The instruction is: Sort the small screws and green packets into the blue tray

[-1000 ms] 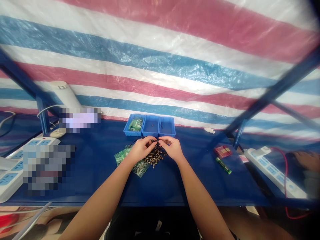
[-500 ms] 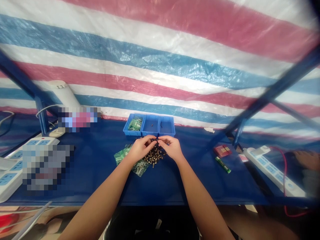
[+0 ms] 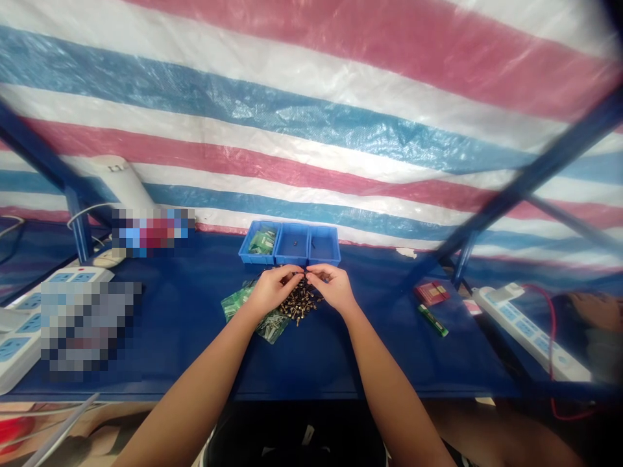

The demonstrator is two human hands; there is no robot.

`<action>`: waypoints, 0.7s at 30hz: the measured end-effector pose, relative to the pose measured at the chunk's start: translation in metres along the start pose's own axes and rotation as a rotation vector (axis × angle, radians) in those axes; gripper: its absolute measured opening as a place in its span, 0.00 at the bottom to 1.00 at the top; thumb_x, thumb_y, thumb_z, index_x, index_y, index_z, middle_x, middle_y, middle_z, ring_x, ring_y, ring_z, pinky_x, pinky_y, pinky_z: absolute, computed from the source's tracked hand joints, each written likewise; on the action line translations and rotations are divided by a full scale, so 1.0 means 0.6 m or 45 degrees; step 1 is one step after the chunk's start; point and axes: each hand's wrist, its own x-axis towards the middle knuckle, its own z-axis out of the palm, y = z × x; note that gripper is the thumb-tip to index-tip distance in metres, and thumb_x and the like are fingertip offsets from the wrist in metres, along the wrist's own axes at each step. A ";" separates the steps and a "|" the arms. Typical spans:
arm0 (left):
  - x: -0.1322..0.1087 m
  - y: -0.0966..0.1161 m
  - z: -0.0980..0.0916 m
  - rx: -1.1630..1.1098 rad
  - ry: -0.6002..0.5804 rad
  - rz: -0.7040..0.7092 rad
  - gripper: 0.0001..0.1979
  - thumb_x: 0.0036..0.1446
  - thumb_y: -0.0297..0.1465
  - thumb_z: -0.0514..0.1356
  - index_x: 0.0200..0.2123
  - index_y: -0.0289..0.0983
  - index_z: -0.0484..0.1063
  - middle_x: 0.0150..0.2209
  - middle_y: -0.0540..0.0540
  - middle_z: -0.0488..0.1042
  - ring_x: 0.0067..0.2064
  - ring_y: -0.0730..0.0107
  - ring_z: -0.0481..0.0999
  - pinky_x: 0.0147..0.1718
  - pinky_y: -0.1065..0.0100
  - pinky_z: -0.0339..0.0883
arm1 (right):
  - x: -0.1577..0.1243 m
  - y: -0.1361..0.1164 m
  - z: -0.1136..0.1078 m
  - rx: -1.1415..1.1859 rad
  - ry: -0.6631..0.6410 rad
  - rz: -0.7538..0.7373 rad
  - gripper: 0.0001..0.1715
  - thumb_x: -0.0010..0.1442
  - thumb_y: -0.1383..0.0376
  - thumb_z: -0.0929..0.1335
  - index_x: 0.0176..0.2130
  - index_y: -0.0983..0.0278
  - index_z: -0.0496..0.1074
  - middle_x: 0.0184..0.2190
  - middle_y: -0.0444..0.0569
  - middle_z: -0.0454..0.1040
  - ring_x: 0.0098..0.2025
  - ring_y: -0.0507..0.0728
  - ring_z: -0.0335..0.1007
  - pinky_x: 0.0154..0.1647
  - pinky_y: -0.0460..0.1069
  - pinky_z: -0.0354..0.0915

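Note:
Over a pile of small brass and black metal pieces, my left hand and my right hand meet at the fingertips. Both hands are closed in a pinch; whatever lies between the fingertips is too small to make out. Green printed packets with metal parts lie partly beneath my left hand. Just beyond the hands stand three joined blue bins: the left bin holds green packets, the middle bin a tiny dark piece, the right bin a thin dark piece.
On the blue table, a red box and a green packet lie at the right. Power strips stand at the left and right. A white cylinder is at the back left. Another person's hand shows far right.

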 end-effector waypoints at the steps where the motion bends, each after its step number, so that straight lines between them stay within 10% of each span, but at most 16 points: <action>1: 0.000 0.000 0.000 0.004 0.000 0.005 0.14 0.64 0.41 0.55 0.42 0.39 0.76 0.26 0.50 0.75 0.26 0.73 0.71 0.29 0.72 0.64 | 0.000 0.000 0.000 -0.003 -0.004 0.000 0.15 0.54 0.57 0.73 0.41 0.63 0.78 0.33 0.50 0.81 0.33 0.59 0.79 0.39 0.53 0.74; 21: 0.000 -0.004 0.004 0.000 -0.004 0.000 0.15 0.64 0.42 0.54 0.41 0.38 0.74 0.24 0.52 0.73 0.25 0.73 0.72 0.26 0.73 0.63 | 0.001 0.003 0.007 0.240 -0.036 0.087 0.17 0.51 0.56 0.75 0.39 0.63 0.79 0.30 0.49 0.80 0.33 0.58 0.78 0.39 0.53 0.74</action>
